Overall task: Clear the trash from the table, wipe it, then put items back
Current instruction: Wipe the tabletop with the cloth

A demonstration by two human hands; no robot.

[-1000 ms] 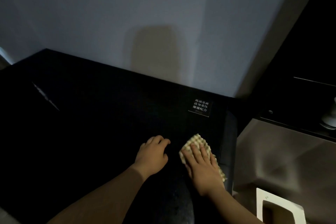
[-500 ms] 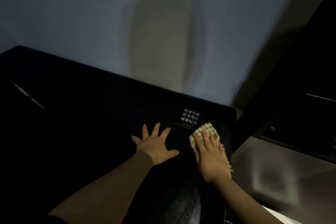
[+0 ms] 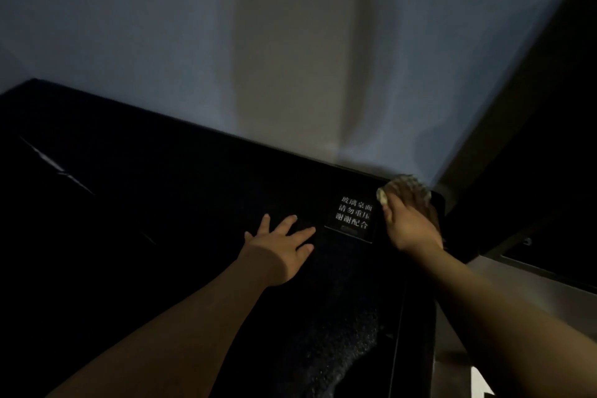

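Since the cloth [image 3: 407, 183] looks soft and limp, press it flat as your right hand [image 3: 412, 226] does, fingers together. Your left hand [image 3: 277, 250] rests spread-fingered on the table [image 3: 161, 203].

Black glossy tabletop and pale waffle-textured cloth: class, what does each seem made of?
Black glossy tabletop: likely glass, smooth, mirroring light streaks; its printed label says glass tabletop. Pale waffle-textured cloth under the right hand: seemingly woven fabric, matte, bumpy grid.
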